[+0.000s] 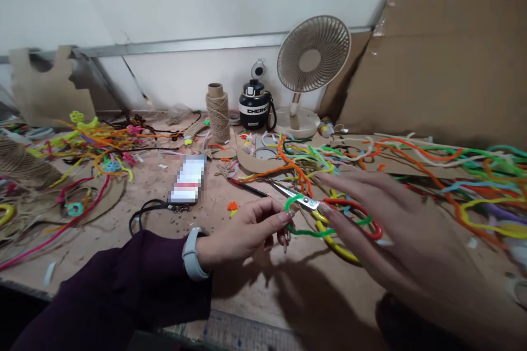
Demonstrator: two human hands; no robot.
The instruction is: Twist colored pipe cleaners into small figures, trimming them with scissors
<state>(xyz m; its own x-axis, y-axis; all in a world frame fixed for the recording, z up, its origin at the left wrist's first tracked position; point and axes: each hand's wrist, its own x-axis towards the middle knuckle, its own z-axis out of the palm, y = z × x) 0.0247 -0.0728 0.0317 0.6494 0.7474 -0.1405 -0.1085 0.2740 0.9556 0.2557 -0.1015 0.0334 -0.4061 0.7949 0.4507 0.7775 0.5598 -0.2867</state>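
My left hand (pixel 251 230), closed in a pinch, holds a bright green pipe cleaner (pixel 313 233) by one end. The pipe cleaner curls up at my fingertips and stretches right, passing in front of scissors (pixel 305 202) with red and yellow handles. My right hand (pixel 395 236), slightly smeared by motion, hovers over the scissor handles with its fingers stretched out and apart. Part of the handles is hidden behind it. Just left of the scissors lies a dark pen-like stick (pixel 251 187). A small orange and yellow scrap (pixel 233 207) rests beyond my left hand.
Loose pipe cleaners (pixel 432 159) pile up at the right, and finished-looking colourful pieces (pixel 94 142) at the left. A phone (pixel 188 180), a twine spool (pixel 217 112), a black bottle (pixel 253 104) and a fan (pixel 310 60) stand or lie farther back. A ruler (pixel 242 332) borders the front edge.
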